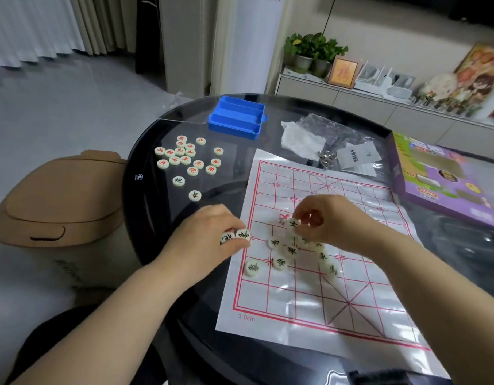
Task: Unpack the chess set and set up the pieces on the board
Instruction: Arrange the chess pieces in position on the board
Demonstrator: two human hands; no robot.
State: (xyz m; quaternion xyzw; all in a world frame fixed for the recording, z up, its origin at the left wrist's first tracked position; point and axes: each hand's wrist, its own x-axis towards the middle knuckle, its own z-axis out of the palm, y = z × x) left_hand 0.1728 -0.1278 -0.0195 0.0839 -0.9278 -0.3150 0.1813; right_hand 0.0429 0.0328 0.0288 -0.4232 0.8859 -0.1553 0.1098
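A white plastic board sheet with red grid lines (pixel 337 301) lies on the dark round glass table (pixel 146 190). Several cream discs with black characters (pixel 291 250) sit in a loose pile near the board's middle. My left hand (pixel 209 232) pinches two black-lettered discs (pixel 243 235) at the board's left edge. Over the pile, my right hand (pixel 323 218) pinches one black-lettered disc (pixel 293 224). Several red-lettered discs (pixel 182 155) lie grouped at the table's far left, with two black-lettered ones (pixel 178 181) just below them.
An open blue plastic case (pixel 237 118) stands at the table's far side. Crumpled plastic bags, tissue and a leaflet (pixel 332 145) lie behind the board. A purple game box (pixel 445 176) sits at the right. A tan lidded bin (pixel 59 201) stands on the floor at left.
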